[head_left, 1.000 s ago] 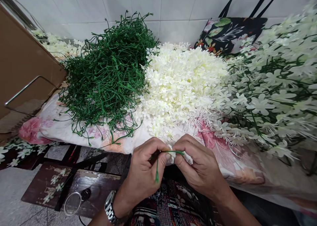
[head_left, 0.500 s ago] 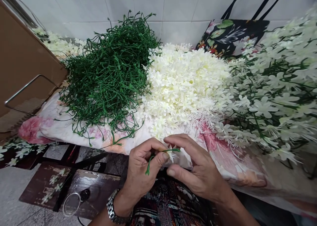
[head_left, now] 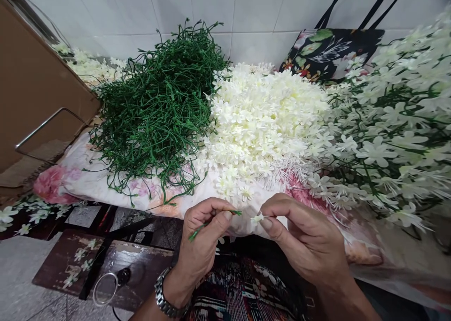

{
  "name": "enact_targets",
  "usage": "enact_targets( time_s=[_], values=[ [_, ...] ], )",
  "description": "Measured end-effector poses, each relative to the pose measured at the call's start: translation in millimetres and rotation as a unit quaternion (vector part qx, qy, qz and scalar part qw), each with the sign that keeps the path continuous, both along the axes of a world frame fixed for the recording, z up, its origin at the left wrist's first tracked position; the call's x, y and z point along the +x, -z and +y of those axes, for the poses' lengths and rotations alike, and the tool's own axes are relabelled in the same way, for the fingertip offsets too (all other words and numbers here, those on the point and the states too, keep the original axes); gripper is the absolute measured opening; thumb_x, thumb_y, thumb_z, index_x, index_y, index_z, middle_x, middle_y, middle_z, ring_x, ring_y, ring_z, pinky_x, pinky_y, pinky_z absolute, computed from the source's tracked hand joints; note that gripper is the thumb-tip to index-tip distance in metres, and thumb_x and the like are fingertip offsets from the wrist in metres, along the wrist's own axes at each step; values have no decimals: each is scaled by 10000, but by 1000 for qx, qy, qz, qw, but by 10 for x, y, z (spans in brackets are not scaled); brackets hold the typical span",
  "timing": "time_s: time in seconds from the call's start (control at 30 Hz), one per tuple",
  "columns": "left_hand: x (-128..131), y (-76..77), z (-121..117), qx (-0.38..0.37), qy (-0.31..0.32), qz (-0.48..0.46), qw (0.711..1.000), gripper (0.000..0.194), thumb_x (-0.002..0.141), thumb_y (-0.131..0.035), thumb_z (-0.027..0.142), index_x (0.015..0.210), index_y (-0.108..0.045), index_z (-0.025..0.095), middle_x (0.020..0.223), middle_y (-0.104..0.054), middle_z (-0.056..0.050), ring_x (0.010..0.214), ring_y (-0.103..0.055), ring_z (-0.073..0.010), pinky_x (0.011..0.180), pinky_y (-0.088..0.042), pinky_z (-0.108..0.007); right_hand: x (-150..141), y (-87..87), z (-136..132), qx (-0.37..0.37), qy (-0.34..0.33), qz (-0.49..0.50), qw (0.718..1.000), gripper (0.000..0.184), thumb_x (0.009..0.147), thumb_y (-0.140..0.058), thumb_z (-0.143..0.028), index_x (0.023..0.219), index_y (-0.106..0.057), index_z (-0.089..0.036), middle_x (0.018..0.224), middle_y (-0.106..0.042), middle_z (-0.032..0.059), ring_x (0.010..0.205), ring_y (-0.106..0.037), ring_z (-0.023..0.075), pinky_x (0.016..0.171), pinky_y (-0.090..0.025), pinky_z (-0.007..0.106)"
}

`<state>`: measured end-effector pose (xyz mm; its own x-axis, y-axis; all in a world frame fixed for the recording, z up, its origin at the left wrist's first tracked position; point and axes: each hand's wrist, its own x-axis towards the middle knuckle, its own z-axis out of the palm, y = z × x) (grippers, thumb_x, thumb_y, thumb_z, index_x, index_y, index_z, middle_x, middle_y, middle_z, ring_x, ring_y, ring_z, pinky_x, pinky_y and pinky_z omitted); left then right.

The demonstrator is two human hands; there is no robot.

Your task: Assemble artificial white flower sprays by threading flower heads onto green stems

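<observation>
My left hand [head_left: 206,234] pinches a green artificial flower stem [head_left: 197,232] between thumb and forefinger. One tip of it points right past the fingers, and the other end hangs by the palm. Facing it, my right hand [head_left: 310,243] holds a small white artificial flower [head_left: 257,219] in a thumb-and-finger pinch. A short gap separates the flower from the stem tip. Beyond my hands lie a tangled heap of green stems [head_left: 158,110] on the left and a pile of loose white blossoms [head_left: 264,119] in the middle.
Stemmed white flowers [head_left: 378,152] fill the right side. A floral cloth [head_left: 116,189] covers the work surface. At left stands a cardboard box [head_left: 42,95] with a metal handle. A black floral bag [head_left: 331,53] leans against the tiled wall; a brown stool [head_left: 130,274] stands below.
My hands, together on the stem a second ago, have drawn apart. The right hand moved right and now pinches a white flower. The left hand still grips the stem, its tip sticking out less.
</observation>
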<state>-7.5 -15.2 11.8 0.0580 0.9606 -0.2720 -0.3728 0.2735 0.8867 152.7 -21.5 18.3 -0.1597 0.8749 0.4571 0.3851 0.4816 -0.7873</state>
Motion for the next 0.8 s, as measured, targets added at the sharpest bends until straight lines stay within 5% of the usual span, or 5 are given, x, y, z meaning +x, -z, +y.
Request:
enact_targets(
  time_s=[0.27, 0.53, 0.8],
  values=[
    [-46, 78, -44, 46, 24, -6, 999, 100, 706, -711, 282, 689, -737, 187, 536, -597, 15, 483, -470, -74, 495, -401, -183, -48, -141, 0, -7, -30, -35, 999, 101, 850, -527, -92, 815, -532, -187, 701, -550, -20, 637, -523, 70, 571, -417, 192],
    [-111, 244, -93, 126, 32, 118, 984, 98, 781, -633, 188, 768, -729, 194, 576, -576, 23, 544, -447, -79, 532, -372, -183, -31, -192, 25, 27, -38, -102, 994, 100, 850, -503, -78, 804, -561, -144, 685, -553, 6, 648, -504, 84, 588, -405, 201],
    [-31, 50, 19, 125, 88, 174, 973, 152, 773, -564, 127, 674, -669, 171, 599, -547, 27, 560, -455, -82, 542, -385, -177, -16, -159, 66, 55, -29, -176, 982, 180, 872, -452, -93, 739, -569, -121, 662, -546, 41, 637, -491, 124, 577, -396, 242]
  ],
)
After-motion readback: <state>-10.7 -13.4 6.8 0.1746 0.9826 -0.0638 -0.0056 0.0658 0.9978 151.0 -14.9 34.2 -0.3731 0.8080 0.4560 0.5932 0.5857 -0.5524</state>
